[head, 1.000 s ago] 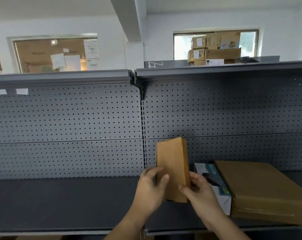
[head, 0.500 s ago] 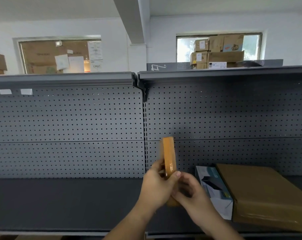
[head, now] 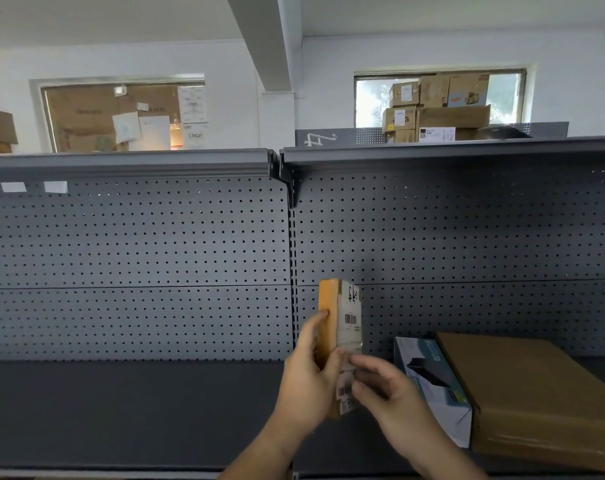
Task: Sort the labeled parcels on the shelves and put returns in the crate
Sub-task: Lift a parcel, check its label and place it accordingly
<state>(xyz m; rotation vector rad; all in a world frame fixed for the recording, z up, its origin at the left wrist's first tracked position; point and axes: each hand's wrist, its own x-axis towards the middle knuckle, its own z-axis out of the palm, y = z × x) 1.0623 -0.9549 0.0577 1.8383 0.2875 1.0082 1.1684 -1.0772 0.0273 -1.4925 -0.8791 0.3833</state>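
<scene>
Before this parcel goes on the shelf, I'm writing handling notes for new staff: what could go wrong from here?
The small brown parcel stands upright in the left hand, gripped at its lower half; the right hand is blurred, so its hold is unclear. The parcel might slip or tip.
The label is seen at an angle, partly behind fingers; a misread could missort it.
Set down carelessly, it could knock the white and teal box nearby.

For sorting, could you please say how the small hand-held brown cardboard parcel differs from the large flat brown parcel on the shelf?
The small brown cardboard parcel is held upright; the large flat brown parcel lies on the shelf. The small one shows a barcode label; the large one none. Both are brown.
</scene>
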